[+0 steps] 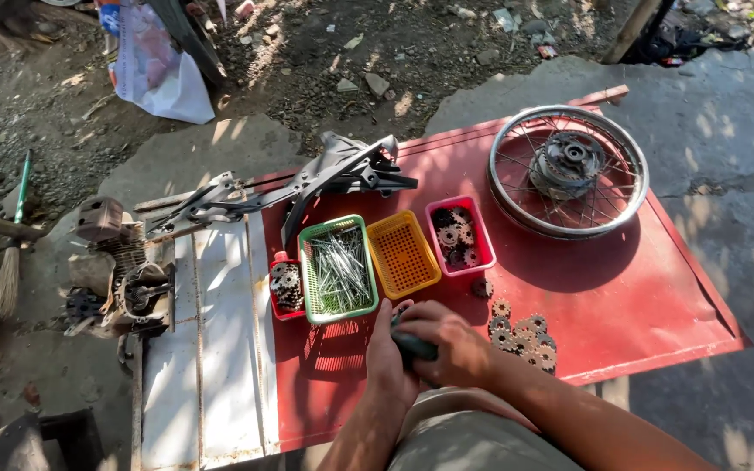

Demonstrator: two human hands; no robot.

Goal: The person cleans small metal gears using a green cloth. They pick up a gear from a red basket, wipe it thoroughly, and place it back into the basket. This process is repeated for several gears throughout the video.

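My left hand [386, 353] and my right hand [451, 344] meet just above the near edge of the red board [639, 288], both closed around a small dark object [414, 348] that is mostly hidden between them. Directly beyond the hands stand a green basket [309, 262] full of thin metal spokes and an empty yellow basket [403, 254]. A pink basket [454, 235] holds several small sprockets. More loose sprockets [524, 331] lie on the board right of my right hand.
A spoked wheel rim with hub [568, 171] lies at the board's far right. A small red tray of sprockets [285, 286] sits left of the green basket. A grey motorcycle frame [307, 183] and an engine block [124, 279] lie to the left.
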